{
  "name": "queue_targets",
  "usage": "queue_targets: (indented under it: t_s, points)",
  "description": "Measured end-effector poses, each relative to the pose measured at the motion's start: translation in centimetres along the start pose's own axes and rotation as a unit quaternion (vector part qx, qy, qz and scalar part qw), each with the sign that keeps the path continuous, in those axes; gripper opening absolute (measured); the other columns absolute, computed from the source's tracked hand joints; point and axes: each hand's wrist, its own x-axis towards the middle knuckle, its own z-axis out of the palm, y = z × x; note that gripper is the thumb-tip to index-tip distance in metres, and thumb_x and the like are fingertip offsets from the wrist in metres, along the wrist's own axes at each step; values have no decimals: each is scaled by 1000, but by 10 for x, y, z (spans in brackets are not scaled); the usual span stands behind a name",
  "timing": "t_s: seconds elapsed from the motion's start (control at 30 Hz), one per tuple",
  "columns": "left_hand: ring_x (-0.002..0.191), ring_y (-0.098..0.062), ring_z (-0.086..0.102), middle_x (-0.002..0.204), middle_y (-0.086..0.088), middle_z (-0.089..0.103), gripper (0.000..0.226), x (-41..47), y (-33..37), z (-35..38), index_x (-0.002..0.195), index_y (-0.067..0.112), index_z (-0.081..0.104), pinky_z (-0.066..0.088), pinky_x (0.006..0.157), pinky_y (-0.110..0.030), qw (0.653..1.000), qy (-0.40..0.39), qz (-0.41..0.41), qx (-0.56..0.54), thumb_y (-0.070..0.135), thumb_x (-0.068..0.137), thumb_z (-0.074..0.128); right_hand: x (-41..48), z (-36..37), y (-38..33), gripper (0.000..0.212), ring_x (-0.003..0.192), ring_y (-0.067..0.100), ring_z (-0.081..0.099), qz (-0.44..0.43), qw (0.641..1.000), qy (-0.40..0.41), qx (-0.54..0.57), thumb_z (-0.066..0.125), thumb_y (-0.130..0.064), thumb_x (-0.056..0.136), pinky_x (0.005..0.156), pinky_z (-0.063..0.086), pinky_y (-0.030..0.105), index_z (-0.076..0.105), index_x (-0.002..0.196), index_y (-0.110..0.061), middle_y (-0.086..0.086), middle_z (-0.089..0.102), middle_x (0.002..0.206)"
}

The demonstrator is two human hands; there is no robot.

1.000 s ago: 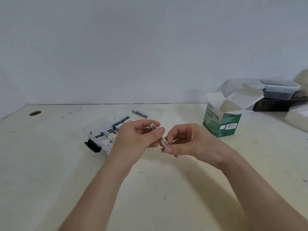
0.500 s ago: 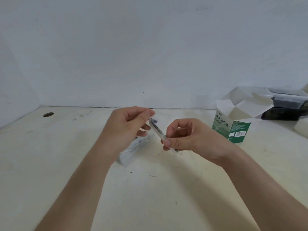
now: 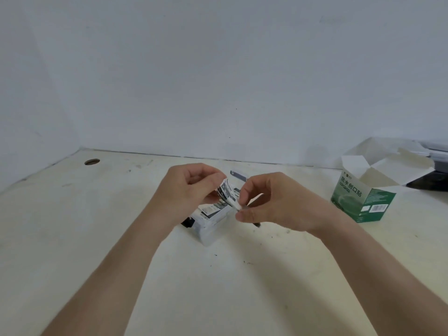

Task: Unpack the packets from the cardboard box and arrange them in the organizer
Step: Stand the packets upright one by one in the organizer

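A small stack of white and dark packets (image 3: 226, 194) is pinched between my left hand (image 3: 188, 190) and my right hand (image 3: 271, 202), just above the table. Right below and behind them lies the clear plastic organizer (image 3: 209, 225) with several packets inside and a black clasp at its left end. My hands hide most of the organizer. The green and white cardboard box (image 3: 362, 198) stands open at the right, flaps up, its inside hidden from view.
A dark lidded container (image 3: 434, 170) sits behind the cardboard box at the right edge. A round cable hole (image 3: 92, 162) is in the table at the back left. The wall runs along the table's far edge.
The view has swung left and down a little. Both hands have stayed together on the packets, which are now fanned and turned so their printed faces show; the organizer shows below them again.
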Motion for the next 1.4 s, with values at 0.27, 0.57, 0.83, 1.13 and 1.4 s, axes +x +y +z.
queue_targets:
  t_s: [0.27, 0.57, 0.83, 1.13, 1.4]
  points:
    - [60, 7, 58, 74, 20, 66, 12, 44, -1, -13, 87, 29, 73, 40, 62, -12, 939, -36, 56, 338, 20, 79, 72, 7, -25, 11, 21, 53, 9, 57, 10, 990, 130, 58, 81, -13, 76, 47, 39, 10, 65, 85, -3, 5, 68, 73]
    - [86, -12, 42, 81, 16, 35, 56, 91, -12, 12, 128, 43, 54, 39, 75, -26, 727, -284, 92, 618, 5, 87, 57, 35, -30, 23, 23, 51, 9, 57, 20, 984, 171, 53, 83, -20, 75, 62, 45, 31, 65, 82, -7, 2, 69, 67]
    - [99, -14, 57, 106, 10, 63, 30, 99, -25, 12, 114, 36, 67, 45, 81, -26, 704, -291, 156, 629, 24, 87, 62, 49, -22, 34, 22, 50, 7, 57, 26, 985, 155, 70, 83, -21, 76, 56, 44, 24, 65, 81, -10, -1, 66, 65]
    - [100, -10, 57, 108, 15, 64, 24, 100, -35, 5, 105, 36, 69, 46, 82, -28, 750, -273, 130, 588, 32, 83, 64, 85, -22, 5, 19, 61, 9, 69, 16, 978, 122, -167, 79, -28, 74, 46, 44, 20, 65, 79, -17, -2, 73, 71]
    - [66, 5, 50, 64, 28, 49, 12, 94, -15, -30, 91, 30, 75, 33, 62, -11, 820, -154, 121, 538, 23, 83, 69, 112, 0, -6, 28, 77, 18, 67, 33, 932, 25, -360, 79, -31, 74, 54, 46, 23, 65, 91, -14, 1, 70, 82]
